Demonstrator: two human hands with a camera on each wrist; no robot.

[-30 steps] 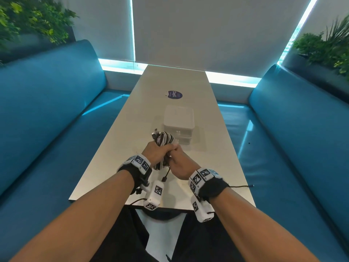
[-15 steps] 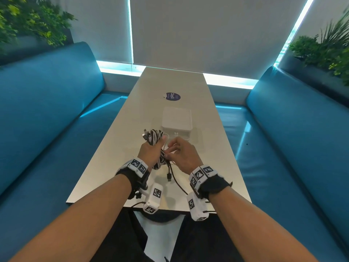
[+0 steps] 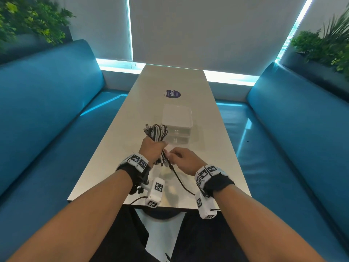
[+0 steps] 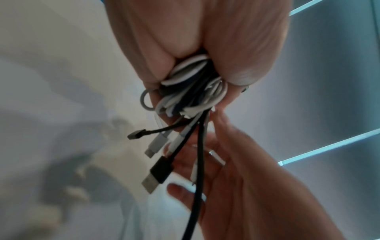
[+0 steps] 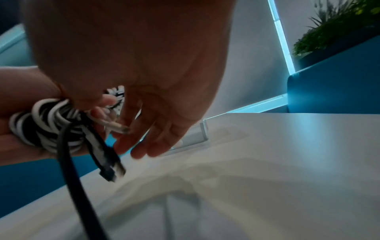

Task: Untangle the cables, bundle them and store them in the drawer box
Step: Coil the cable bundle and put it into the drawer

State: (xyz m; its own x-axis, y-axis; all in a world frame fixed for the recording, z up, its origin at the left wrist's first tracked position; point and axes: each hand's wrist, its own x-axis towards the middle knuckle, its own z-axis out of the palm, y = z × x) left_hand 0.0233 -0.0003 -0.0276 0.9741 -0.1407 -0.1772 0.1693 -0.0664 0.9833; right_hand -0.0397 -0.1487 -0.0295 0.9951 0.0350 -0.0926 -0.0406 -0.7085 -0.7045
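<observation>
My left hand grips a coiled bundle of black and white cables upright above the table, fingers curled round it. Several plug ends hang below the fist, among them a black USB plug. One long black cable trails from the bundle toward the table's near edge. My right hand is just right of the bundle with relaxed fingers touching the loose ends. The white drawer box stands just beyond the hands, drawers closed.
The long pale table runs away from me, with a round dark sticker beyond the box. Blue benches flank both sides. Plants stand behind the bench backs.
A second ago both hands clasped the bundle. The right hand has let go and opened beside it, and a long black cable has dropped loose. The left hand has lifted the bundle slightly away from me.
</observation>
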